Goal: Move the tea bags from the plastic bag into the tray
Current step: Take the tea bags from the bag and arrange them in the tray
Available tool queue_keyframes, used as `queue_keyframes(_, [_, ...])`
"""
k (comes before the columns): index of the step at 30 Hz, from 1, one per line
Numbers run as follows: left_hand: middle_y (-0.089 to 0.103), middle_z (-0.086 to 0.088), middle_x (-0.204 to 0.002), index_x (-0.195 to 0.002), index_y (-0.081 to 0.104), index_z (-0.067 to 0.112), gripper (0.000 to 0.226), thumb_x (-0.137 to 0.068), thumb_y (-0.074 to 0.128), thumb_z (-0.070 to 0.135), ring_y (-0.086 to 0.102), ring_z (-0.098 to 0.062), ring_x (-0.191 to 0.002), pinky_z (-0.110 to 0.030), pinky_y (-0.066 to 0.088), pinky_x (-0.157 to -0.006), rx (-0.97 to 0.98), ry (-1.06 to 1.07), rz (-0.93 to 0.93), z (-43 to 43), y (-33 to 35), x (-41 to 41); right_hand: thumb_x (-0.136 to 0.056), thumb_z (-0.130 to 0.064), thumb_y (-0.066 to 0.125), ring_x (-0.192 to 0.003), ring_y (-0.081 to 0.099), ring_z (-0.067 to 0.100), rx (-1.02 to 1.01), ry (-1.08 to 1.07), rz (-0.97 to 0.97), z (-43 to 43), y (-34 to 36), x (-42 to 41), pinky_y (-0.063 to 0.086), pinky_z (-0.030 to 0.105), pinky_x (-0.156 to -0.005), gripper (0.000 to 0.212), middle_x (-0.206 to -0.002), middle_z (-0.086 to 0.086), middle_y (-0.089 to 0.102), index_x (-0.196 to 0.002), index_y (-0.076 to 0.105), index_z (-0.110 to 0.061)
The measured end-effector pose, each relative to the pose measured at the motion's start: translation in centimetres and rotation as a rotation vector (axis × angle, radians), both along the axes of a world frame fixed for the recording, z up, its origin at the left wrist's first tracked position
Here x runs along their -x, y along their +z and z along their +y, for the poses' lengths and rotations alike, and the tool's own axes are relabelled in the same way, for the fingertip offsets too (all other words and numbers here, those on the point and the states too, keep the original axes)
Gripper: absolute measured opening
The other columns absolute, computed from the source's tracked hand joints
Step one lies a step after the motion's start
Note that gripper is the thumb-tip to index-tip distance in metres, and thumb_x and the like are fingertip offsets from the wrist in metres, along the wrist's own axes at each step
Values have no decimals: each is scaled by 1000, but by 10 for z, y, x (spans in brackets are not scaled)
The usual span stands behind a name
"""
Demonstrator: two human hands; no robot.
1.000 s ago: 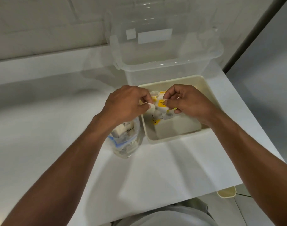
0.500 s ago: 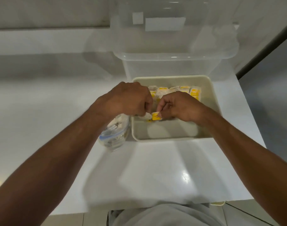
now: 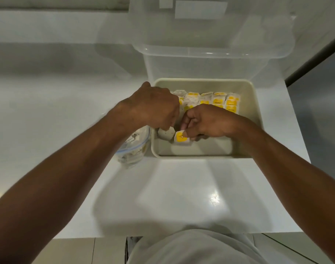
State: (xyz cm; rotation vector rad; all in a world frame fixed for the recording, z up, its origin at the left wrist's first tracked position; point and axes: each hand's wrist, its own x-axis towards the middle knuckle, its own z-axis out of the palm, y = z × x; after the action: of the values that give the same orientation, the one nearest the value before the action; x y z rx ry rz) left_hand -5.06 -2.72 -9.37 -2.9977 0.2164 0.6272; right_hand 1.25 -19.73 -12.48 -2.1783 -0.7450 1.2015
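From the head view, both hands meet over the near-left part of the tray (image 3: 256, 119); the left hand (image 3: 155, 109) is curled and pinches a pale tea bag (image 3: 165, 133), and the right hand (image 3: 210, 121) is curled and pinches a yellow-labelled piece (image 3: 182, 139) just beside it; whether these are one tea bag or two I cannot tell; the finished row of tea bags (image 3: 212, 101) runs left to right beyond the knuckles, so the set-down probably goes nearer than that row; the plastic bag (image 3: 134, 148) lies just left of the tray, nearer the left hand, half hidden by the forearm; its contents are blurred.
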Motion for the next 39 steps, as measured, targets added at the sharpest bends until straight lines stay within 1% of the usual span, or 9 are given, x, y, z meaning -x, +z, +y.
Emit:
queue_keyframes(2, [58, 8, -83, -92, 66, 30, 7, -86, 62, 33, 58, -18, -95, -36, 31, -79, -57, -13, -63, -1, -1, -3, -83, -17, 76, -62, 64, 15, -16, -35, -11, 4, -4, -3, 48, 31, -61, 11, -72, 3, 74, -88, 67, -20])
queue_keyframes(6, [44, 2, -73, -75, 45, 20, 18, -89, 56, 19, 46, -21, -80, -38, 27, -77, -257, -34, -159, -6, -5, -9, -81, -15, 72, -56, 65, 12, -9, -127, -173, 14, -12, -7, 52, 27, -59, 13, -69, 3, 74, -92, 68, -19])
queue_keyframes(11, [48, -1, -80, -88, 51, 17, 8, -91, 58, 18, 45, -21, -78, -39, 29, -80, -327, -70, -178, -7, -11, -15, -82, -17, 70, -59, 67, 13, 19, -123, -307, 19, -18, -11, 54, 27, -59, 16, -71, 2, 75, -97, 68, -16])
queue_keyframes(16, [36, -1, -66, -86, 46, 13, 13, -93, 57, 15, 45, -20, -77, -41, 37, -91, -351, -68, -195, -10, -12, -16, -79, -21, 72, -78, 69, 22, 44, -89, -420, 22, -21, -9, 56, 34, -71, 15, -81, 3, 74, -94, 68, -20])
queue_keyframes(21, [39, 0, -69, -85, 47, 19, 12, -87, 58, 13, 42, -21, -78, -39, 34, -84, -329, -22, -249, -8, -7, -12, -79, -32, 75, -86, 66, 22, 39, -112, -554, 16, -25, -6, 52, 34, -74, 22, -88, -1, 71, -98, 68, -22])
queue_keyframes(25, [51, 3, -76, -81, 55, 25, 10, -89, 60, 25, 51, -21, -82, -37, 28, -77, -246, -40, -259, -5, 0, -6, -76, -33, 77, -77, 68, 19, -11, -243, -513, 5, -18, -9, 53, 33, -76, 15, -74, -5, 70, -78, 63, -28])
queue_keyframes(31, [53, 2, -86, -89, 58, 23, 12, -97, 50, 20, 47, -23, -90, -41, 31, -88, -333, -78, -114, -22, -7, 3, -74, -40, 75, -73, 64, 20, 249, -10, -503, 3, -17, 4, 48, 28, -60, 25, -66, -5, 63, -64, 55, -28])
queue_keyframes(34, [63, -1, -97, -94, 61, 21, 14, -99, 48, 18, 53, -27, -104, -43, 32, -96, -381, -85, -122, -22, -10, 1, -77, -39, 74, -80, 62, 22, 222, -16, -537, 9, -20, 6, 39, 27, -58, 21, -71, -6, 61, -74, 57, -28])
queue_keyframes(39, [52, 4, -88, -101, 67, 29, 18, -95, 52, 21, 53, -23, -101, -38, 25, -81, -248, -36, -80, -13, -3, -5, -79, -47, 72, -89, 62, 23, 214, -23, -617, 9, -27, 7, 41, 28, -65, 26, -94, -2, 69, -96, 68, -27])
